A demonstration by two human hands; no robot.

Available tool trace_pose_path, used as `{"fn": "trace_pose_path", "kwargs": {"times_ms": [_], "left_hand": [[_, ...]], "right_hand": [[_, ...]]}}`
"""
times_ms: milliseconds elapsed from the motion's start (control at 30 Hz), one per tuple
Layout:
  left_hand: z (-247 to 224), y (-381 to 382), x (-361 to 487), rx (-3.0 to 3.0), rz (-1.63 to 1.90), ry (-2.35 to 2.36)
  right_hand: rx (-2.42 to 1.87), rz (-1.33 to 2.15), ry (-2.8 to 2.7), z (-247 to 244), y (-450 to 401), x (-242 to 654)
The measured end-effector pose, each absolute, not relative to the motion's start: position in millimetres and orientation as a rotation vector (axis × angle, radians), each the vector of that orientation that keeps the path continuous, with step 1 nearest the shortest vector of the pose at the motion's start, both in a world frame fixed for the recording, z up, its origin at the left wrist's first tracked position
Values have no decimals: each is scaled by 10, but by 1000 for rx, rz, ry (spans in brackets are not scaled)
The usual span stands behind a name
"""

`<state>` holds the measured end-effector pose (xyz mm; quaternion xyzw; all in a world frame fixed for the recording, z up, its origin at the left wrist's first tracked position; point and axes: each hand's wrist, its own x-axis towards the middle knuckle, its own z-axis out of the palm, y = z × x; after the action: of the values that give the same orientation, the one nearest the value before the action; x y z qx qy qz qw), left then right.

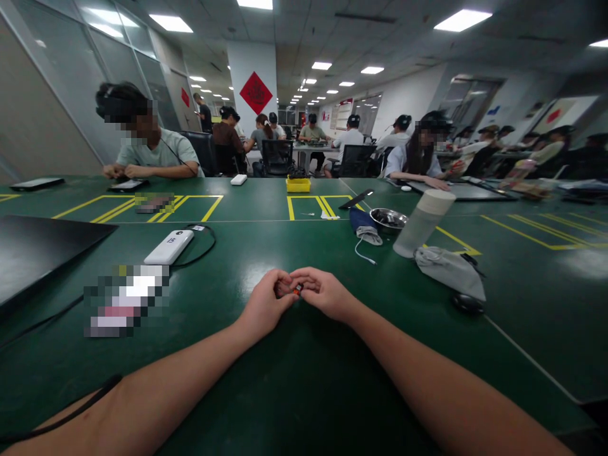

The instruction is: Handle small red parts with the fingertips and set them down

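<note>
My left hand (266, 303) and my right hand (329, 294) meet over the middle of the green table, fingertips close together. Between them is a tiny object with orange, white and black patches (298, 289), which looks blocky. Both thumbs are at its near side, and fingers curl round behind it. Most of the object is hidden by the fingers, so its exact kind does not show. Both hands are closed around it.
Left on the green table (228, 392) are a white power bank (170, 247), a blurred phone-like device and a dark panel (42, 250). Right are a tumbler (424, 223), metal bowl (388, 219), grey pouch (449, 269) and mouse (467, 304). People sit opposite.
</note>
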<state>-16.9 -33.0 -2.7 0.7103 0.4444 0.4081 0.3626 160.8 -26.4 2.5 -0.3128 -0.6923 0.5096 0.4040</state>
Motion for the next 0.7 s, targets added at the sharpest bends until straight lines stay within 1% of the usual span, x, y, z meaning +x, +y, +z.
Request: {"fn": "trace_pose_path", "kwargs": {"times_ms": [267, 433, 700], "left_hand": [[21, -374, -148, 1880, 1011, 1055], [55, -377, -150, 1895, 984, 1073], [62, -390, -150, 1883, 1001, 1053]], "right_hand": [[-622, 1364, -1762, -26, -296, 1572], [-581, 1282, -1880, -28, -323, 1560], [-698, 1118, -1947, 62, -368, 1568]]}}
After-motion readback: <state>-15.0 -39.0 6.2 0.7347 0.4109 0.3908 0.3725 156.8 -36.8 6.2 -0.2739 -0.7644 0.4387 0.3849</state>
